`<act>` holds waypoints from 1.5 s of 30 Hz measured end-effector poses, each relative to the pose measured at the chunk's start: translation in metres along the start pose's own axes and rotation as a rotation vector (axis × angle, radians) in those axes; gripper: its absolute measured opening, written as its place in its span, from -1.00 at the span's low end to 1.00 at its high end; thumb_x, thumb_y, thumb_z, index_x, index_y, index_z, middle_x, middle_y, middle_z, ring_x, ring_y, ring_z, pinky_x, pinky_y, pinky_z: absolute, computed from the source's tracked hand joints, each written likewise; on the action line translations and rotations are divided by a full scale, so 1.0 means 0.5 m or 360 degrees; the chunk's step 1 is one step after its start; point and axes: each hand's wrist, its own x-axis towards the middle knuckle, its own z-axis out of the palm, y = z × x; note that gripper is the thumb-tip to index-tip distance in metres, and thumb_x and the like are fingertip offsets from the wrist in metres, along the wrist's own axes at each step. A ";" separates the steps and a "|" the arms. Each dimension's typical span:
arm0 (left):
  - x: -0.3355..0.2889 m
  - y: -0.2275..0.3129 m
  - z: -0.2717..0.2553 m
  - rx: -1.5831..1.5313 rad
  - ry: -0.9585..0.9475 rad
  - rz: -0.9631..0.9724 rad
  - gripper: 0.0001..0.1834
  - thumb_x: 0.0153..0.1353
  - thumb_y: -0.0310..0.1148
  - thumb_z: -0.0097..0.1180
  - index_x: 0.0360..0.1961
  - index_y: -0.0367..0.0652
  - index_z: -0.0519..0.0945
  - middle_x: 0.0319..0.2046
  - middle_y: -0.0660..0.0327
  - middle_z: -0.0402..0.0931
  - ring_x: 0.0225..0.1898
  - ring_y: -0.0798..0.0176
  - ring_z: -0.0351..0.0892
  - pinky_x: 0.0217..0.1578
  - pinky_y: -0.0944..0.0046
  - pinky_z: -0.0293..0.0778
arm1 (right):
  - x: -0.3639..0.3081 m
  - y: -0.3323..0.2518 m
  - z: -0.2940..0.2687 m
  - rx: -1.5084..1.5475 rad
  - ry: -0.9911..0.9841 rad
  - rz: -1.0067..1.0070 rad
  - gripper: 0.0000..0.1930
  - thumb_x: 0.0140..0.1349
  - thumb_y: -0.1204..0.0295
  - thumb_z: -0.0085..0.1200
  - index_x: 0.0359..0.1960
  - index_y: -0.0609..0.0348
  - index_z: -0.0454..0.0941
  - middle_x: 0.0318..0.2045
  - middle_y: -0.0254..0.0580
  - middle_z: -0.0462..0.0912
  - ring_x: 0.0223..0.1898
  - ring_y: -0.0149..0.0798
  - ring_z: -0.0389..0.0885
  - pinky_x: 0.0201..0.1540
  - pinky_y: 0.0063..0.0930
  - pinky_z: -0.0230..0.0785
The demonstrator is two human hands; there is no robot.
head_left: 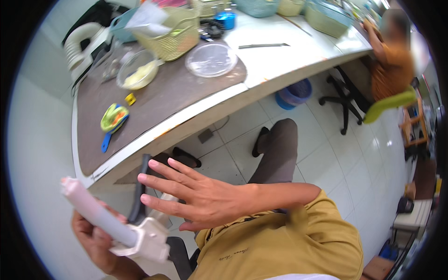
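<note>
Left hand (95,247) grips a white tube tool (106,218); empty right hand (203,196) spreads; baskets (170,41) stand toward the surface's (263,65) far edge; someone (394,65) sits.

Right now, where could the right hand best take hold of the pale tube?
Perhaps around the far end of the pale tube, coming from the right: it is slim, straight and juts past the left hand, while its other end meets a white angular holder.

Bright light glints on the floor tiles (322,156); fisheye edges curve into black
</note>
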 end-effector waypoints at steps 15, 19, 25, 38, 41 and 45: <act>0.063 -0.157 0.420 -0.0940 -0.0919 -0.0422 -0.55 0.43 -0.12 -0.09 -0.03 -0.39 0.46 -0.26 0.14 0.57 -0.22 0.31 0.62 -0.20 0.31 0.59 | -0.308 0.064 -0.144 -0.0204 0.0631 0.0638 -0.57 0.10 0.41 0.22 0.00 0.29 0.46 0.01 -0.06 0.56 0.19 -0.01 0.47 0.30 0.00 0.19; 0.114 -0.130 0.545 -0.0525 -0.1182 -0.0209 -0.54 0.44 -0.31 -0.31 0.24 -0.40 0.28 -0.20 -0.03 0.63 -0.16 0.18 0.65 -0.14 0.23 0.61 | -0.399 0.078 -0.239 -0.0279 0.0936 0.0780 -0.69 0.10 0.48 0.23 -0.13 0.35 0.52 -0.10 0.05 0.61 0.06 0.03 0.57 0.16 -0.03 0.39; 0.190 -0.073 0.776 0.0462 -0.1099 0.1307 -0.39 0.14 -0.58 -0.07 0.28 -0.43 0.26 0.25 -0.13 0.31 0.25 -0.11 0.35 0.24 -0.01 0.28 | -0.458 0.009 -0.405 -0.0207 0.1865 0.1860 -0.55 0.10 0.54 0.14 0.08 0.23 0.45 0.00 0.00 0.57 0.04 -0.05 0.54 0.09 -0.18 0.42; 0.174 -0.011 1.151 0.0081 -0.2006 0.1135 -0.36 0.20 -0.21 0.16 0.20 -0.42 0.36 0.19 -0.20 0.36 0.30 -0.13 0.27 0.34 0.00 0.13 | -0.610 0.017 -0.590 -0.1221 0.1448 0.1380 -0.49 0.07 0.51 0.00 0.14 0.26 0.32 0.05 -0.01 0.46 0.21 0.08 0.38 0.33 0.04 0.09; 0.140 -0.044 1.177 0.0221 -0.1449 0.1695 -0.40 0.19 -0.28 0.17 0.20 -0.38 0.36 0.17 -0.21 0.37 0.29 -0.14 0.28 0.31 -0.02 0.18 | -0.651 0.003 -0.623 -0.1262 0.1531 0.1200 -0.48 0.05 0.56 -0.04 0.15 0.25 0.29 0.08 0.01 0.43 0.23 0.10 0.35 0.35 0.09 0.05; 0.231 -0.012 1.184 0.0846 -0.0708 0.1711 -0.42 0.19 -0.32 0.15 0.21 -0.35 0.37 0.18 -0.18 0.37 0.28 -0.10 0.31 0.31 0.00 0.18 | -0.681 -0.024 -0.664 -0.1191 0.1583 0.1014 -0.45 0.03 0.63 -0.10 0.16 0.22 0.26 0.11 0.04 0.40 0.27 0.13 0.31 0.38 0.16 0.00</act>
